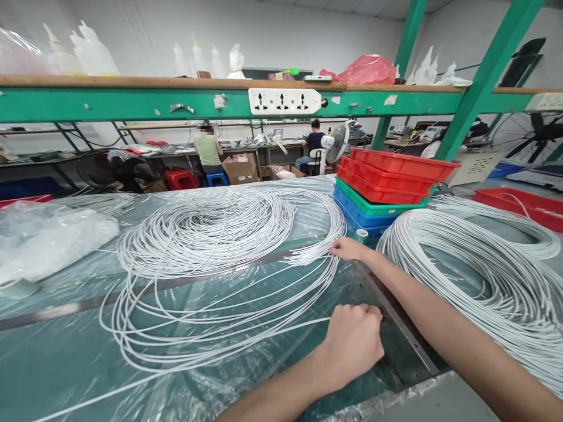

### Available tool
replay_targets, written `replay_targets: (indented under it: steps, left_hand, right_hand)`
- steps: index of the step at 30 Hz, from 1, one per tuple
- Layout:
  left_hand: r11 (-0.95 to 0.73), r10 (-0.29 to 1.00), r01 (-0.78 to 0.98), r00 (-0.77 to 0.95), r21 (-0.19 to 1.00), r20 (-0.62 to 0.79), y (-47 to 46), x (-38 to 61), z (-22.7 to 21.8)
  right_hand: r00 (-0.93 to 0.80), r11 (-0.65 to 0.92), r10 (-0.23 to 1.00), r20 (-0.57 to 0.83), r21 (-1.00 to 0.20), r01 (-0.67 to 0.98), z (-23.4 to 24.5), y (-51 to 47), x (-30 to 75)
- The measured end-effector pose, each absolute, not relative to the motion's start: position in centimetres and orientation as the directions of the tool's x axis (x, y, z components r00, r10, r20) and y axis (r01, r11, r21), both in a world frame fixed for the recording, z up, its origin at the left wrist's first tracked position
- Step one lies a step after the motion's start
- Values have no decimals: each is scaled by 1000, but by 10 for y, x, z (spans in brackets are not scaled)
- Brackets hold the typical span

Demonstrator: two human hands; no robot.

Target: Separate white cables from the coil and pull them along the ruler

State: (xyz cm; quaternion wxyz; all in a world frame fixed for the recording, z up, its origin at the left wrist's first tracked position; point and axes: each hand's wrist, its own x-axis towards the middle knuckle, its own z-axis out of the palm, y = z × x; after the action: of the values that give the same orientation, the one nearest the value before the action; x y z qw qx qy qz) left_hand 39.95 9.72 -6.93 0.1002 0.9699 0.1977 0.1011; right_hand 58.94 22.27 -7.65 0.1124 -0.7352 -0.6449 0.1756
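Head view: close, two-handed work

Nearest: the person's bare left hand [354,346], a tight fist beside a dark, flat metal plate with a straight raised edge [402,363]. One thin, round white cable [308,323] comes in from the left and disappears at the fist; grip looks closed on it. Long, loose white cable loops [123,337] sprawl alongside on a green tabletop under clear plastic film [57,363].

Slightly beyond: bare right hand [347,247], fingers bent in together, tips at a curved bundle of white cable with evenly gathered ends [308,253]. Can't tell whether a strand is pinched.

My judgement: a light, steady draw by the left suits best, so neighbours don't ride along; right fingertips should keep the bundle's ends level. Strands cross between the two, so a snag or kink is the risk.

Further: grey metal ruler strip [88,305], broad white coil [206,234], stacked red, green and blue plastic trays [387,187]. Overhead beam carries a white power strip [285,101]. Far back, a seated co-worker in pale green [209,151].
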Motion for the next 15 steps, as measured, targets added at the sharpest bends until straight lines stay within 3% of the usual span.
replay_targets:
  steps: [15]
  left_hand:
    - [-912,388,352,906,211,167,98,400,-72]
  right_hand:
    - [107,-151,986,-129,-405,902,-70,218,585]
